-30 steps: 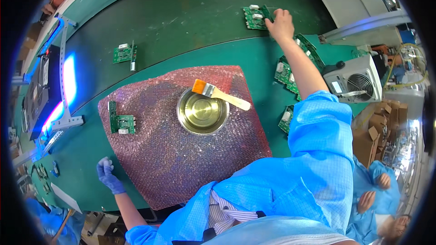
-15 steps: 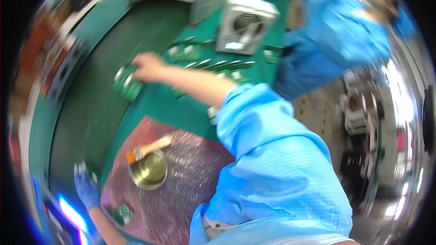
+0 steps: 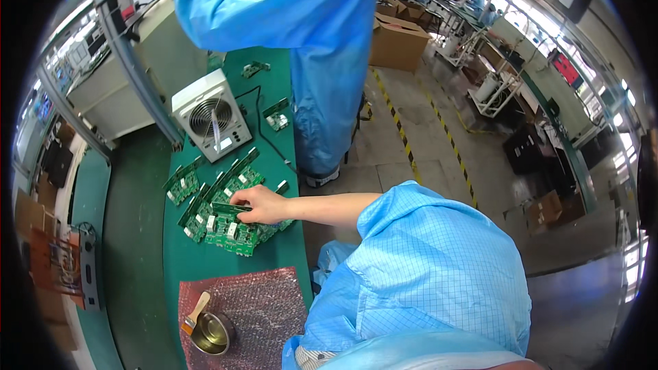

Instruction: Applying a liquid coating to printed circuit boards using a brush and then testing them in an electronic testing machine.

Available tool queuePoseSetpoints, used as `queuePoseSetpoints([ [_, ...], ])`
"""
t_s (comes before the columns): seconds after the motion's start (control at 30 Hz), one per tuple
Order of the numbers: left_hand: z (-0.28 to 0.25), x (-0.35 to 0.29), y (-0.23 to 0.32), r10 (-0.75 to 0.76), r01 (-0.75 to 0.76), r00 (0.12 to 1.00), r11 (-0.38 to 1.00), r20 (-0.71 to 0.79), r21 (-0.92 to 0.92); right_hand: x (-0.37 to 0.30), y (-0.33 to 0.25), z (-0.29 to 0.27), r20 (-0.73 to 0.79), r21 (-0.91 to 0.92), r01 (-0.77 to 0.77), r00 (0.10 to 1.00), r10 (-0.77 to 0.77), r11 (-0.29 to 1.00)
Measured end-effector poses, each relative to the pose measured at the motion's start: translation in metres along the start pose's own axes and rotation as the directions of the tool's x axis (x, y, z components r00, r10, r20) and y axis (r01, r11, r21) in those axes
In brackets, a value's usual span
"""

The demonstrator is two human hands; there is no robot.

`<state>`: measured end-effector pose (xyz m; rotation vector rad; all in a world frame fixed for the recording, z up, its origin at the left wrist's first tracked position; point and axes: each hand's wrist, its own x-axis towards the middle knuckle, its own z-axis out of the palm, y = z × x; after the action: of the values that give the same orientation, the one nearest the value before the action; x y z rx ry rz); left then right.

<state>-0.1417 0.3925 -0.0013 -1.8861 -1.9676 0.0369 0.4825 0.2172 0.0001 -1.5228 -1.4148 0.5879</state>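
Observation:
My right hand [image 3: 262, 204] reaches in from the right and is closed on the upper edge of a green circuit board [image 3: 232, 234]. This board lies at the near side of a group of similar circuit boards [image 3: 199, 214] on the green mat, overlapping some of them. The fingertips partly hide its edge strip. Nearer to me, a metal bowl [image 3: 212, 334] with yellowish liquid stands on pink bubble wrap [image 3: 267, 301]. Across the bowl's left rim leans a flat brush [image 3: 195, 312] with a pale wooden handle. My left hand is out of view.
A white fan heater [image 3: 211, 116] stands beyond the boards, its black cable [image 3: 259, 116] running along the green table [image 3: 274, 260]. A co-worker in a blue smock [image 3: 329, 68] stands at the table's far right. Cardboard boxes [image 3: 397, 41] are on the floor behind.
My right hand has brought a circuit board from the table's left side to the group of boards. My left hand has left the view, which has swung right.

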Motion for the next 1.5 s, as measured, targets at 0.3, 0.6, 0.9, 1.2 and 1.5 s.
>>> queuePoseSetpoints([
  [0.3,-0.074,0.003,0.082,-0.010,0.138,0.989,0.395,0.147,-0.908,-0.043,0.009,-0.047,-0.048,0.022,-0.120,0.991,0.121,0.992],
  [0.6,-0.239,-0.145,0.242,0.218,-0.043,0.976,0.303,0.026,-0.952,-0.063,0.011,-0.033,0.086,-0.020,0.002,0.996,0.000,1.000],
  [0.9,-0.200,-0.188,0.310,0.580,0.056,0.766,0.367,0.276,-0.928,-0.044,0.061,-0.099,-0.065,0.027,-0.136,0.988,0.137,0.990],
  [1.2,-0.187,-0.127,0.380,0.563,-0.383,0.823,0.648,0.075,-0.659,-0.063,0.071,-0.077,0.139,-0.036,-0.169,0.975,0.172,0.985],
  [1.5,-0.125,-0.065,0.431,0.550,-0.330,0.812,0.708,0.194,-0.624,-0.088,0.036,-0.043,0.382,-0.063,-0.167,0.907,0.178,0.984],
])
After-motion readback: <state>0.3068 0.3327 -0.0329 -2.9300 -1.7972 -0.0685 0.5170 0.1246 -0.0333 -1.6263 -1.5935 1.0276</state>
